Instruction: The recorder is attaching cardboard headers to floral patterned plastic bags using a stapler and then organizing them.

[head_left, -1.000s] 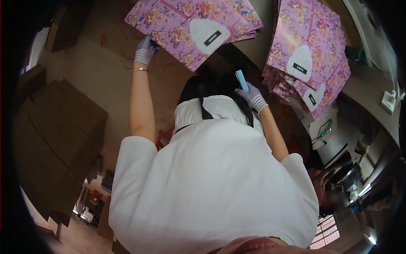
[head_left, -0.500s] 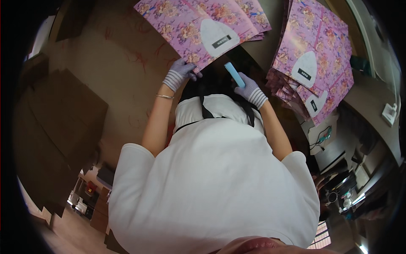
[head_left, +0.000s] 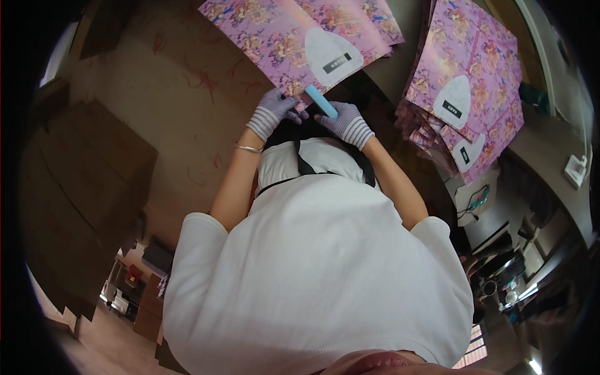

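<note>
Clock positions read from picture centre. Left hand (head_left: pixel 274 107), just short of 12 o'clock, in a lilac glove with striped cuff: fingers narrow, holding the near corner of a floral sheet (head_left: pixel 269 47). Metal bracelet (head_left: pixel 249 148) on that wrist. Right hand (head_left: pixel 345 120), at 1 o'clock, similarly gloved: closed around a light blue bar (head_left: pixel 321 102), its free end pointing toward 11. In this view the bar's free end overlaps the sheet's near corner; cannot tell whether the two touch.

Held sheet: purple-pink, flower print, white rounded patch with a dark label; it extends from the left hand toward 12 and is cut off by the upper edge. More floral sheets (head_left: pixel 382 19) show beyond its right side, between 12 and 1. Floral stack (head_left: pixel 462 50) at 2 o'clock, well apart from both hands, same print; layers uneven, lower ones fanned out along its left side.

Surroundings: brown floor (head_left: pixel 181 125) toward 10, with red strands (head_left: pixel 201 80) scattered on it. Large brown box (head_left: pixel 94 175) at 9. Dark cable (head_left: pixel 478 203) and white socket (head_left: pixel 575 170) near 3. Wearer's white shirt (head_left: pixel 312 262) fills the centre down to 6.
</note>
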`<state>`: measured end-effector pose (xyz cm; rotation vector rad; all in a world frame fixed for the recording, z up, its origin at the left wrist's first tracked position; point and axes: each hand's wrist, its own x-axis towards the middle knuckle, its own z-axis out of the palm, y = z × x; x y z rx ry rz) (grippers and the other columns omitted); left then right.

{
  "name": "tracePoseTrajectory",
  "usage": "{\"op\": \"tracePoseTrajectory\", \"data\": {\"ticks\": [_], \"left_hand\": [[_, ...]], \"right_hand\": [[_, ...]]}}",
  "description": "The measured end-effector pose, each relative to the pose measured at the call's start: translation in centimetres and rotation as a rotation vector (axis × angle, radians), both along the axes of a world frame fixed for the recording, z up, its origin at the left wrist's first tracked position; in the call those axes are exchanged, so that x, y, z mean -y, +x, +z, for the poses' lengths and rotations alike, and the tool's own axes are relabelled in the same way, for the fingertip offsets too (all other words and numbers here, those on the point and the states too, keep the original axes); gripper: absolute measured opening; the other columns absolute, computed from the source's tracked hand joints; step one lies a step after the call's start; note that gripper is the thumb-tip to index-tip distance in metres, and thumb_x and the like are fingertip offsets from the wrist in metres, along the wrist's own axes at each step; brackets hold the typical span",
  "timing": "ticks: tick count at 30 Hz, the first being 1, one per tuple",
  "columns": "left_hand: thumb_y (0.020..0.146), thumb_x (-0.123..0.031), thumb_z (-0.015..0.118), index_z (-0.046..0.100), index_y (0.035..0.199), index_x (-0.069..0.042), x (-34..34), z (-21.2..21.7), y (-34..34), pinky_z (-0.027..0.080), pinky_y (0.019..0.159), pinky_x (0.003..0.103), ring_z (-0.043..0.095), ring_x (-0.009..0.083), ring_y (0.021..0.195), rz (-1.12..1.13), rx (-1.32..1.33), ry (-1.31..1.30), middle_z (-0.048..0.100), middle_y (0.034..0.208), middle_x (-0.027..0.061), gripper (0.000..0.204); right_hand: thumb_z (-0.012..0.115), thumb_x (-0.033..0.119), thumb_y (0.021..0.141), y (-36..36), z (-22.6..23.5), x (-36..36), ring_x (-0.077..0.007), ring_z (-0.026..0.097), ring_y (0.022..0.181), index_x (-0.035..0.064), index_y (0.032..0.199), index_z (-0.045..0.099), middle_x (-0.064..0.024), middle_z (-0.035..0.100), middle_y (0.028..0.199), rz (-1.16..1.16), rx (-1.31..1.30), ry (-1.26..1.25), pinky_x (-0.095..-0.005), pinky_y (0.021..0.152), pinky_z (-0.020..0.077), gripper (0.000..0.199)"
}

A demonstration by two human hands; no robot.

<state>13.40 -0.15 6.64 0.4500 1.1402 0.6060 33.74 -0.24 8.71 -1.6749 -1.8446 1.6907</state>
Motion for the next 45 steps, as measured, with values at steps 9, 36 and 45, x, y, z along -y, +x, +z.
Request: {"op": "tracePoseTrajectory", "data": {"ticks": [9, 36, 45], "left_hand": [[0.082, 0.001, 0.044, 0.043, 0.103, 0.004, -0.2, 1.3, -1.1, 0.053, 0.048, 0.031, 0.061, 0.0271, 0.060, 0.021, -0.009, 0.003, 0.056, 0.075, 0.0148, 0.022], [0.084, -0.005, 0.039, 0.043, 0.109, 0.002, -9.7, 7.0, 16.5, 0.049, 0.042, 0.029, 0.060, 0.0203, 0.050, -0.462, 0.267, 0.281, 0.060, 0.069, 0.0149, 0.026], [0.084, -0.020, 0.052, 0.049, 0.091, -0.001, -8.0, 3.3, 13.9, 0.045, 0.038, 0.027, 0.059, 0.0197, 0.050, -0.248, -0.273, 0.075, 0.058, 0.069, 0.0104, 0.021]], "right_hand": [[0.065, 0.032, 0.073, -0.2, 0.7, -0.9, -0.0169, 0.055, 0.052, 0.0006, 0.084, 0.057, -0.0091, 0.056, 0.059, -0.029, -0.092, -0.349, -0.0290, 0.052, 0.0451, 0.034], [0.068, 0.031, 0.071, 18.1, -1.5, 13.1, -0.0150, 0.051, 0.090, -0.0028, 0.114, 0.042, -0.0079, 0.053, 0.097, -0.726, -0.505, -0.382, -0.0261, 0.080, 0.0395, 0.061], [0.069, 0.023, 0.070, 19.4, -2.3, 12.2, -0.0135, 0.050, 0.084, -0.0001, 0.113, 0.043, -0.0052, 0.053, 0.091, -0.707, -0.508, -0.379, -0.0256, 0.076, 0.0415, 0.055]]}}
